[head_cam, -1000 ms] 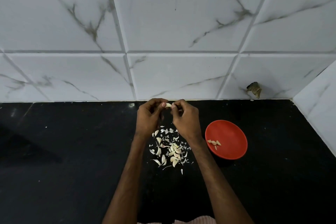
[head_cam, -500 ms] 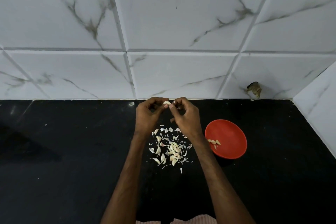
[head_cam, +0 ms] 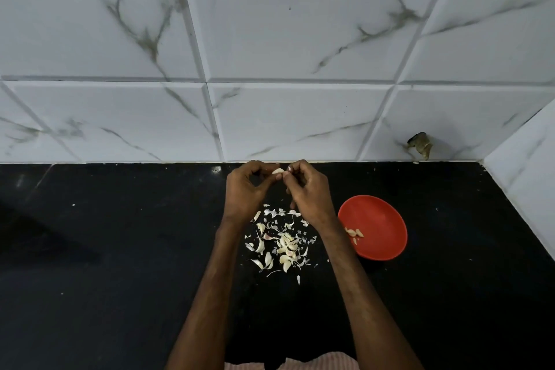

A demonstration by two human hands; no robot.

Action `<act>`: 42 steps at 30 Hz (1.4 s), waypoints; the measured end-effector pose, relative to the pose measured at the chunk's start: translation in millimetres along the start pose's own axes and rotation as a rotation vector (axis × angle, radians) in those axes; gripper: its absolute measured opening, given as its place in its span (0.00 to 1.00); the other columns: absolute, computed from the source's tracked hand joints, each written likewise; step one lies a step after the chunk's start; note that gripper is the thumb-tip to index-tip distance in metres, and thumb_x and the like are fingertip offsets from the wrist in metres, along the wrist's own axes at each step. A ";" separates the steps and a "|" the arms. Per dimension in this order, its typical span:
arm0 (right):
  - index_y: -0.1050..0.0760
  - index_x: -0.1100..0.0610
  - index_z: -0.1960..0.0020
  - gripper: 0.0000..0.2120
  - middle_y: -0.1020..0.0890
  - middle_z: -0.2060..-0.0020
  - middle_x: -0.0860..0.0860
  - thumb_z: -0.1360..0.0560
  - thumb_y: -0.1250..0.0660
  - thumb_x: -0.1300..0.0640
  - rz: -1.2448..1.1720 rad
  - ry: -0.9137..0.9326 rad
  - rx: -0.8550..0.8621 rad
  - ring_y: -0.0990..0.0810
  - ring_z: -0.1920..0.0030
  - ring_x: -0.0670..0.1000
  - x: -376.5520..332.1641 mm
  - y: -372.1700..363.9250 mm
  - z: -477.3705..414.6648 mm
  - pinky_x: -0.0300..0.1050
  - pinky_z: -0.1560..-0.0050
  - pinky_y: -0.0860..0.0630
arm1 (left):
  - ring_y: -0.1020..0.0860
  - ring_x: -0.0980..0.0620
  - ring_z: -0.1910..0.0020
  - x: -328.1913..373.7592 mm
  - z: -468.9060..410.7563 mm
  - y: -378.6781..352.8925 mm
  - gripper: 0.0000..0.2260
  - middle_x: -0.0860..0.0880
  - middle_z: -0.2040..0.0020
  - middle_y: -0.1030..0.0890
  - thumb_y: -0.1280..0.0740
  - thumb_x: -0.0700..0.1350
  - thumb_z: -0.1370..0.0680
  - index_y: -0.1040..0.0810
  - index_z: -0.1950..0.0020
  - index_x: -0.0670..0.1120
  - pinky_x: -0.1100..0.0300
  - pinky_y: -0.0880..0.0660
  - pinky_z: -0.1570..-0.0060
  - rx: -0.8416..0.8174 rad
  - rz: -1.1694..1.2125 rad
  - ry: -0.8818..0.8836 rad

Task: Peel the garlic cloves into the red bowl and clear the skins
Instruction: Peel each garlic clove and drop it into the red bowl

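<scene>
Your left hand and right hand pinch a pale garlic clove; the round red bowl holds few, skin-strewn heap waits beside it.

Left hand and right hand pinch garlic clove.

Blk counter: garlic+skins pile, 1 red bowl.

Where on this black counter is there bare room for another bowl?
Bare: the black counter left of the left hand, up to the white marbled tile wall, and the strip right of the round red bowl. Crowded: the pale garlic cloves and skins between the forearms.
</scene>
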State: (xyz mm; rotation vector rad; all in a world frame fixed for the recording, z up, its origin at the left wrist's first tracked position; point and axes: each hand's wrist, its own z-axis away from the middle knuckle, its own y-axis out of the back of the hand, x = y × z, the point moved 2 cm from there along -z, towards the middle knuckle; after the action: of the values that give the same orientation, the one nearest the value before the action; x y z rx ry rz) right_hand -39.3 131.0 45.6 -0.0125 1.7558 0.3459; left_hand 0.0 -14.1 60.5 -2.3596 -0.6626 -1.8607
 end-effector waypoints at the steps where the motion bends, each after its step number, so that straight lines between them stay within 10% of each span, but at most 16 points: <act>1: 0.25 0.47 0.55 0.08 0.19 0.64 0.48 0.21 0.32 0.58 0.004 -0.001 -0.016 0.23 0.67 0.46 0.6 0.3 -0.1 0.40 0.73 0.25 | 0.16 0.52 0.53 -0.2 0.5 0.6 0.09 0.49 0.53 0.14 0.23 0.38 0.28 0.15 0.49 0.40 0.56 0.19 0.49 -0.009 -0.001 -0.001; 10: 0.22 0.53 0.49 0.05 0.18 0.57 0.46 0.22 0.30 0.61 -0.016 0.094 0.021 0.16 0.57 0.46 -0.9 -2.3 0.2 0.40 0.68 0.19 | 0.17 0.41 0.55 -6.3 -3.0 7.3 0.10 0.46 0.53 0.14 0.21 0.40 0.29 0.16 0.51 0.40 0.40 0.19 0.53 -0.032 0.095 -0.005; 23: 0.21 0.60 0.45 0.06 0.17 0.52 0.49 0.22 0.31 0.64 0.104 0.241 0.126 0.16 0.52 0.47 -10.0 -0.6 0.0 0.48 0.56 0.15 | 0.18 0.59 0.54 -8.3 -5.6 4.6 0.09 0.48 0.51 0.15 0.26 0.35 0.25 0.15 0.46 0.41 0.67 0.24 0.53 -0.099 0.101 -0.047; 36: 0.21 0.63 0.53 0.02 0.15 0.60 0.52 0.25 0.28 0.66 0.310 0.293 0.110 0.18 0.61 0.42 -18.3 1.2 1.5 0.29 0.56 0.23 | 0.15 0.45 0.53 -20.8 0.6 -10.1 0.06 0.43 0.56 0.13 0.24 0.33 0.28 0.15 0.52 0.35 0.55 0.18 0.50 0.047 0.340 0.072; 42: 0.22 0.61 0.52 0.04 0.16 0.59 0.50 0.25 0.27 0.63 0.313 0.282 0.114 0.18 0.60 0.43 -14.9 3.0 0.0 0.31 0.56 0.23 | 0.16 0.51 0.54 -23.3 0.9 -8.4 0.07 0.47 0.51 0.14 0.29 0.34 0.23 0.16 0.46 0.38 0.64 0.23 0.71 -0.081 0.359 0.074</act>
State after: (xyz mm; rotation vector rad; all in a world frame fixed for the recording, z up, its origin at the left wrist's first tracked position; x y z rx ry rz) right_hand -36.7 131.2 60.5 0.3112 2.0592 0.4883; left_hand -6.4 -13.0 36.6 -2.2562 -0.1435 -1.8296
